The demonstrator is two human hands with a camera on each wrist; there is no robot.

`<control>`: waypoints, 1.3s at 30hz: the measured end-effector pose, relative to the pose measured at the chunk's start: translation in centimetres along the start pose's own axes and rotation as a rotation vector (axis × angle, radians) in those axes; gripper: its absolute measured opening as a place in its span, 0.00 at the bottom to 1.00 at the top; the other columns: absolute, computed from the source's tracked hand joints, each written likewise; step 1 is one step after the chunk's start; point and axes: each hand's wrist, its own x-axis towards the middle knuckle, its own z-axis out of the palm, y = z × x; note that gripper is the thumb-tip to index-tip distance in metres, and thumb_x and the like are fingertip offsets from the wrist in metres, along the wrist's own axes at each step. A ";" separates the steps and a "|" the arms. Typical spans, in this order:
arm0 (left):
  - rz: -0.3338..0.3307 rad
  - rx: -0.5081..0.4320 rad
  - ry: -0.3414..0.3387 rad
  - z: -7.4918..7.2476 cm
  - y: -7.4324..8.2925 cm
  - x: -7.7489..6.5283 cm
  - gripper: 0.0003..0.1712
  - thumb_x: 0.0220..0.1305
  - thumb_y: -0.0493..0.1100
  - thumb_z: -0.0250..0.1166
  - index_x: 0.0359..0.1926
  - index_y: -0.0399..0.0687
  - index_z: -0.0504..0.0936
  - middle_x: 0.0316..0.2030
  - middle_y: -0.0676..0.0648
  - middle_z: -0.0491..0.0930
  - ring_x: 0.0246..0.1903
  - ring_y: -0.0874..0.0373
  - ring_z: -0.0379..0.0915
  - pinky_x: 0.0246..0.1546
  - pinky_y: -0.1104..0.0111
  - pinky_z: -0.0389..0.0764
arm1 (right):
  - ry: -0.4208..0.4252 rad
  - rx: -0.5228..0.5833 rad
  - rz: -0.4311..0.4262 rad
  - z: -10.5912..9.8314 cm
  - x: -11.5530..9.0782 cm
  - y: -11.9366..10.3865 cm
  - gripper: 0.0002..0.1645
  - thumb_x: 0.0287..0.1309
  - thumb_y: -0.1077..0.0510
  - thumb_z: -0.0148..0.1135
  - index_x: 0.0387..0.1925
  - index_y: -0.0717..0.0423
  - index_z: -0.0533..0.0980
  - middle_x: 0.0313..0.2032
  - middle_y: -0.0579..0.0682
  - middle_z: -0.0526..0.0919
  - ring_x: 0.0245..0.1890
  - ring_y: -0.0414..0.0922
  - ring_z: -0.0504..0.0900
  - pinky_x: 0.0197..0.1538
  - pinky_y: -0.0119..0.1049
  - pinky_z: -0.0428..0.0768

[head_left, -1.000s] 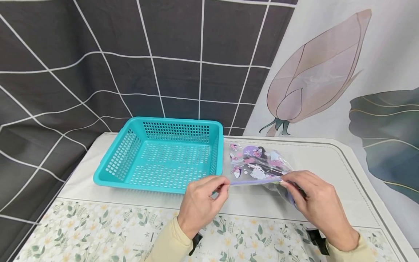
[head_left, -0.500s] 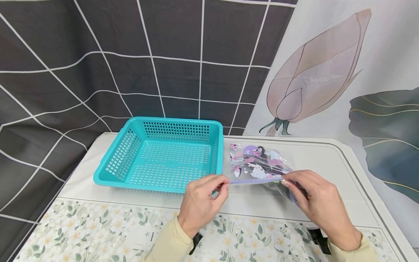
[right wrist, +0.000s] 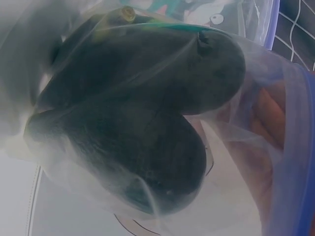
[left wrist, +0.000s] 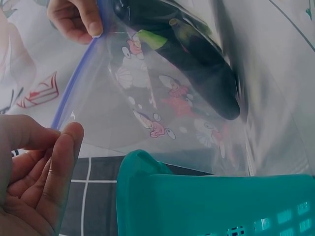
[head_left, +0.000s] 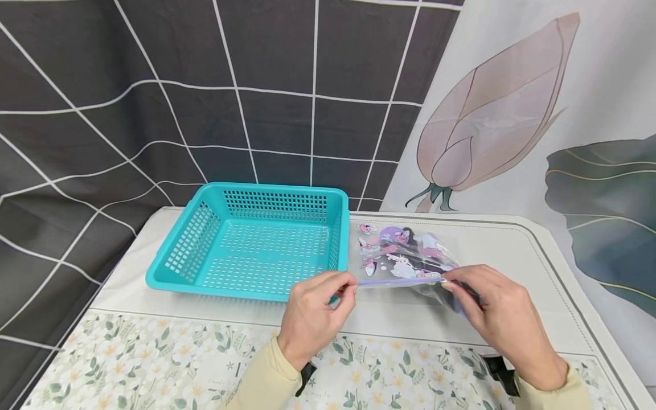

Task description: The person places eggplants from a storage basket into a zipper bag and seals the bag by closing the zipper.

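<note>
A clear zip bag with a purple strip and pink cartoon prints lies right of the basket. My left hand pinches the left end of its strip between thumb and forefinger. Farther along, my right hand pinches the strip at a small white piece; part of the bag hangs under that palm. Several dark, long vegetables, which look like eggplants with green stem ends, show through the film in the left wrist view. In the right wrist view the eggplants bulge close to the camera, partly blurred by plastic.
A turquoise slotted basket stands just left of the bag, its right rim close to my left fingers. Under everything is a white table cover with a floral cloth in front. A dark grid curtain hangs behind.
Both hands keep their pinch on the strip. My right hand has shifted very slightly to the right and my left slightly to the left. The basket stays put.
</note>
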 end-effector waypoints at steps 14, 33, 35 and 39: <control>-0.006 0.000 0.003 -0.3 -0.3 0.0 0.07 0.58 0.28 0.64 0.33 0.42 0.86 0.30 0.48 0.86 0.27 0.65 0.82 0.31 0.79 0.81 | -0.101 -0.053 0.054 -0.6 -0.1 0.1 0.28 0.75 0.39 0.47 0.37 0.54 0.84 0.36 0.47 0.86 0.39 0.44 0.84 0.51 0.18 0.69; -0.014 0.012 0.007 -0.3 -0.3 0.0 0.07 0.58 0.29 0.65 0.32 0.42 0.86 0.30 0.49 0.86 0.27 0.65 0.82 0.29 0.78 0.81 | -0.111 -0.063 0.070 -0.9 -0.3 0.6 0.12 0.65 0.51 0.64 0.39 0.56 0.85 0.37 0.48 0.87 0.40 0.45 0.84 0.53 0.17 0.67; -0.014 0.013 0.009 -0.3 -0.4 0.0 0.07 0.58 0.29 0.65 0.32 0.42 0.86 0.30 0.49 0.86 0.27 0.65 0.82 0.29 0.79 0.81 | -0.083 -0.056 0.056 -0.8 -0.2 0.7 0.20 0.70 0.45 0.58 0.38 0.57 0.84 0.36 0.49 0.87 0.39 0.46 0.84 0.54 0.16 0.66; -0.017 0.014 0.010 -0.3 -0.4 -0.1 0.07 0.58 0.29 0.65 0.32 0.42 0.86 0.30 0.49 0.87 0.26 0.65 0.82 0.30 0.79 0.81 | -0.058 -0.056 0.048 -0.8 -0.2 0.8 0.32 0.74 0.37 0.47 0.38 0.59 0.84 0.35 0.49 0.87 0.37 0.47 0.83 0.54 0.15 0.65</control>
